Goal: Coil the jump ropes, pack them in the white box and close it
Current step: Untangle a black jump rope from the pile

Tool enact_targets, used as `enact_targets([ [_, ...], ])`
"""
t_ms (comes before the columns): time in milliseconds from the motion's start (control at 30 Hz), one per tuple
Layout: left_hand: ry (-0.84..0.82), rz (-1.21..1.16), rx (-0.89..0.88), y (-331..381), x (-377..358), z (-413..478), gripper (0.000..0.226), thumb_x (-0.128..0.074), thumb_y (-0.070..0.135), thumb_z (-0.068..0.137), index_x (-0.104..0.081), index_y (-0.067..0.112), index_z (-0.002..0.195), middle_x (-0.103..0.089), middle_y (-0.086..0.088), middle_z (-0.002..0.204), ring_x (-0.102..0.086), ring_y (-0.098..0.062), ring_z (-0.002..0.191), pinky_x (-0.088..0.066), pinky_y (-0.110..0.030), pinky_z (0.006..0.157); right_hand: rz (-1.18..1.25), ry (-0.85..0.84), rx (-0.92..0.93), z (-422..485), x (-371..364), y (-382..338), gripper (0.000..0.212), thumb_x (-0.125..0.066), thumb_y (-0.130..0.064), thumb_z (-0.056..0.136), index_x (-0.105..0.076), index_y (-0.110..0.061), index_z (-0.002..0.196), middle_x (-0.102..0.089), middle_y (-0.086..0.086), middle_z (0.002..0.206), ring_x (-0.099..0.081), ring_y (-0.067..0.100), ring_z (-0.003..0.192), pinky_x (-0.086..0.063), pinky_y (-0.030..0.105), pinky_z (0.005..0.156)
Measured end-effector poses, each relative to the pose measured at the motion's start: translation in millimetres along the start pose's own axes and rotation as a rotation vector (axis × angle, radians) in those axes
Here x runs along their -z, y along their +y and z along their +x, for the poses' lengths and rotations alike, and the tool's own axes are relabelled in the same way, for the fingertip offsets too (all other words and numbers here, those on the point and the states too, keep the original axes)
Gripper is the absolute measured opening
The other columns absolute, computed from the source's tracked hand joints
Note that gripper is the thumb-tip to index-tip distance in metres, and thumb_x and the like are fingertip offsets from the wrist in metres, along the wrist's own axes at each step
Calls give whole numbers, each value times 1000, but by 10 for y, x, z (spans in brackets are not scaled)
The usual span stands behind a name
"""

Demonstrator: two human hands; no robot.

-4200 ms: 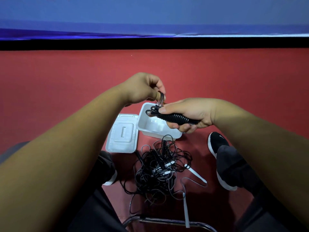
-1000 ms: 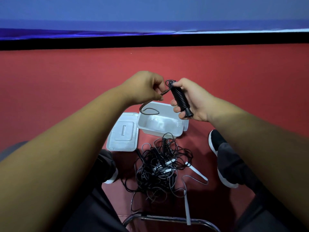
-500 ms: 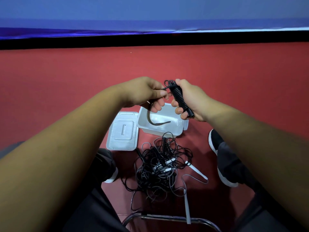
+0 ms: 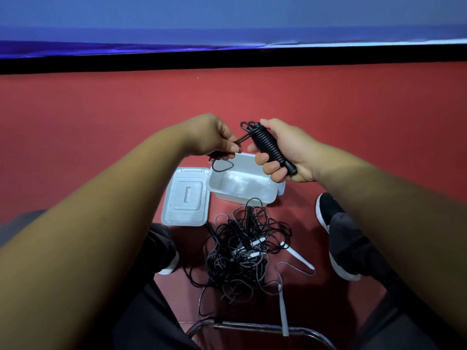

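Beyond the tangled black-and-grey jump-rope heap point(image 4: 242, 253) on the red floor point(image 4: 353, 109) sits the open white plastic box point(image 4: 241, 186), lid point(image 4: 185, 198) beside it; above, the right hand point(image 4: 286, 147) grips a black cord-wound handle point(image 4: 267, 145), left hand point(image 4: 212, 136) pinching its loose end point(image 4: 222, 165).

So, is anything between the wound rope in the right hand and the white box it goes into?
Nothing visible blocks it. The white box sits open below the wound rope, its lid lying beside it. Only the rope's loose tail, pinched by the left hand, dangles over one corner; the tangled ropes lie clear of the opening.
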State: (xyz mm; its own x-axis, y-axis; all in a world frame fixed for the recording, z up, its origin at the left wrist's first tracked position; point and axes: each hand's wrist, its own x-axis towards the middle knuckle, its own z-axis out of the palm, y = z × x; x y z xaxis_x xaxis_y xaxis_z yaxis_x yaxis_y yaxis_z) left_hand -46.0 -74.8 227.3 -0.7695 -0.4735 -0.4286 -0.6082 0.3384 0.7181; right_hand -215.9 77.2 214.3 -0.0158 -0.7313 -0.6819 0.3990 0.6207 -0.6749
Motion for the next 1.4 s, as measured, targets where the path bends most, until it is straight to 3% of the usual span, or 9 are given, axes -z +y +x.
enact_targets([
  [267, 4, 18, -6, -10, -27, -19, 12, -71, 11, 98, -79, 16, 91, -78, -2, 82, -73, -10, 75, -65, -37, 81, -2, -372, -89, -155, -54, -2, 76, -42, -70, 100, -74, -7, 128, -29, -4, 63, -23, 7, 40, -12, 20, 43],
  [400, 25, -29, -40, -11, -32, -22, 25, -63, -4, 96, -77, 15, 91, -71, 6, 69, -63, -5, 60, -54, -23, 62, -93, -497, -124, -207, -118, 62, 68, -41, -72, 99, -63, -29, 147, -29, -3, 61, -25, 5, 37, -13, 18, 42],
  [500, 26, -82, -68, 9, -30, -22, 18, -63, -5, 96, -77, 6, 101, -74, -2, 79, -66, -9, 67, -55, -22, 66, -158, -520, -178, -190, -132, 128, 64, -43, -70, 98, -54, -37, 152, -35, 0, 63, -30, 4, 36, -16, 14, 40],
  [567, 35, -99, -100, 53, -29, -28, 15, -69, -4, 93, -77, 3, 103, -77, -9, 89, -70, -12, 76, -57, -22, 72, -226, -494, -209, -152, -120, 167, 71, -49, -69, 95, -50, -28, 153, -40, 1, 65, -31, 5, 37, -18, 14, 39],
  [633, 56, -99, -137, 117, -41, -36, 16, -72, -7, 90, -77, 2, 102, -79, -11, 91, -71, -13, 78, -59, -23, 74, -292, -446, -231, -120, -106, 184, 64, -54, -70, 92, -53, -16, 126, -45, 1, 68, -32, 5, 38, -22, 14, 39],
  [700, 87, -104, -175, 181, -60, -40, 17, -74, -9, 87, -77, 1, 100, -79, -12, 90, -73, -15, 79, -62, -27, 79, -341, -384, -227, -110, -101, 197, 50, -57, -69, 90, -50, -24, 111, -46, 0, 70, -33, 5, 40, -25, 13, 39],
  [933, 230, 37, -291, 267, -72, -36, 17, -80, -2, 84, -81, 12, 92, -80, -3, 90, -77, -16, 88, -59, -24, 87, -396, -105, -121, -11, -22, 210, 67, -59, -67, 99, -51, -19, 145, -51, 0, 73, -37, 10, 51, -29, 16, 43],
  [1200, 353, 423, -465, 231, -2, 6, 24, -75, 3, 83, -81, 25, 91, -71, 3, 94, -68, -14, 88, -55, -38, 87, -222, 66, -34, 46, -6, 178, 58, -51, -73, 99, -57, -22, 125, -57, 3, 74, -46, 16, 54, -36, 24, 51],
  [1400, 309, 400, -406, 246, -16, -46, 33, -73, -2, 83, -81, 20, 106, -73, 9, 95, -62, 0, 86, -45, -5, 78, -47, 142, -3, 36, -12, 146, 62, -43, -88, 91, -51, -30, 109, -50, -2, 67, -41, 15, 49, -29, 22, 46],
])
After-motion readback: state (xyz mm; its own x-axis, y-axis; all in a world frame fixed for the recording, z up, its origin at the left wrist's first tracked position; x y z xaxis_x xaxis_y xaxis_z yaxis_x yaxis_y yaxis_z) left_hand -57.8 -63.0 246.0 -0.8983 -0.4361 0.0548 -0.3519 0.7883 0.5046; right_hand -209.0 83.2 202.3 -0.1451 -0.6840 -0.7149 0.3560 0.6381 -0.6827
